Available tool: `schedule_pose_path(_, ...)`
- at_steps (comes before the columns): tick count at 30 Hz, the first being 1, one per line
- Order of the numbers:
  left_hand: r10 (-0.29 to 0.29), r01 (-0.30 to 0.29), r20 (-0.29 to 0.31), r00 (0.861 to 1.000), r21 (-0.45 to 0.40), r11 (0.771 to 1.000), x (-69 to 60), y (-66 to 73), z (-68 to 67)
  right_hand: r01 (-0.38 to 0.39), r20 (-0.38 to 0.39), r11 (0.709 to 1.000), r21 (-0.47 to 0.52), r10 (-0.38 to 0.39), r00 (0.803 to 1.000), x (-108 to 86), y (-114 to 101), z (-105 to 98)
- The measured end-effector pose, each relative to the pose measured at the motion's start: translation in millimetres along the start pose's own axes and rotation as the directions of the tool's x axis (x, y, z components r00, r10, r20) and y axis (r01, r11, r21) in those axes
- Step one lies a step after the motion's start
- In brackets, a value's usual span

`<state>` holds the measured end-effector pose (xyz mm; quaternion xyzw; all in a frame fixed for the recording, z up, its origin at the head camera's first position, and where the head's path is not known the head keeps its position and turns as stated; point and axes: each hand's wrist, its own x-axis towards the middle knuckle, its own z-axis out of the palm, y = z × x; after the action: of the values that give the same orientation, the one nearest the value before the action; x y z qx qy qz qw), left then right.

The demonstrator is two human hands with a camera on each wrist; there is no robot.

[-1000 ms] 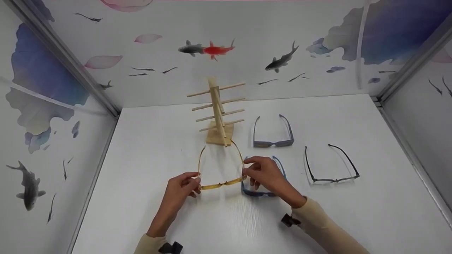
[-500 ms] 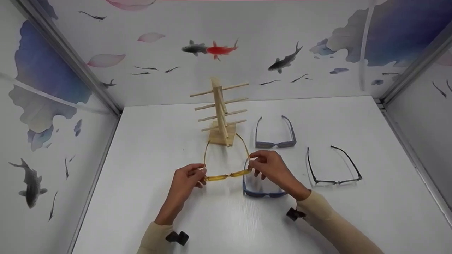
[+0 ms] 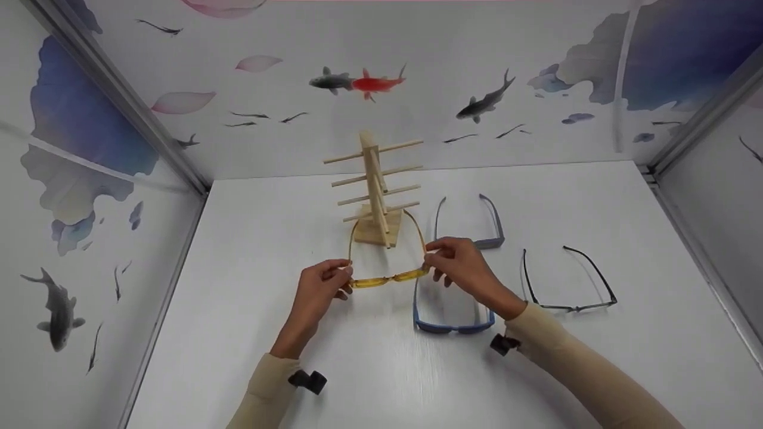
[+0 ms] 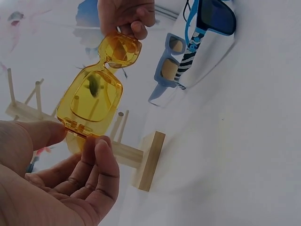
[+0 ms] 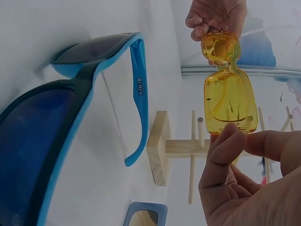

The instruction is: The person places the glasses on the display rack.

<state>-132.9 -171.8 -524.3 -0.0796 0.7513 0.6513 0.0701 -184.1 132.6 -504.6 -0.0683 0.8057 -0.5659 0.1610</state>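
Note:
Yellow transparent glasses [image 3: 390, 279] are held up in front of a wooden rack, their temples unfolded and directed at it. My left hand [image 3: 322, 290] pinches the left hinge corner between thumb and fingers; in the left wrist view the thumb and fingertips grip that end of the yellow frame [image 4: 96, 94]. At the opposite corner my right hand [image 3: 462, 268] pinches the hinge end, also plain in the right wrist view. The wooden rack [image 3: 372, 179] has a square base and several crosswise pegs. From the head view, the temple tips reach beside its post and base.
Blue sunglasses [image 3: 454, 328] lie on the white table below my right hand. Grey-blue glasses [image 3: 492, 243] lie behind that hand, partly covered by it. Black-framed glasses [image 3: 575, 308] rest farther right. Printed walls [image 3: 268, 137] enclose the table at the back and sides.
Both hands have carried the yellow glasses forward, toward the rack, and slightly right. The temples now reach alongside the rack's base. The other glasses lie unmoved.

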Motion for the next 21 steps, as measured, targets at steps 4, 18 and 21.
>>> schedule_pose_path(4,-0.001,0.0,-0.02,1.0,-0.006,1.0,7.1,3.0,-0.2,0.03,0.003,1.0,-0.007,-0.03,1.0,6.5,-0.4,-1.0)
schedule_pose_path(18,0.033,-0.033,-0.045,0.998,-0.014,0.999,19.5,8.9,-3.7,0.064,0.003,0.998,-0.024,-0.064,0.998,21.3,-5.5,-2.8)
schedule_pose_path(21,0.025,-0.026,-0.049,0.998,-0.016,1.0,23.0,9.0,-3.5,0.053,-0.001,0.998,-0.028,-0.053,0.999,26.0,-4.6,-2.6)
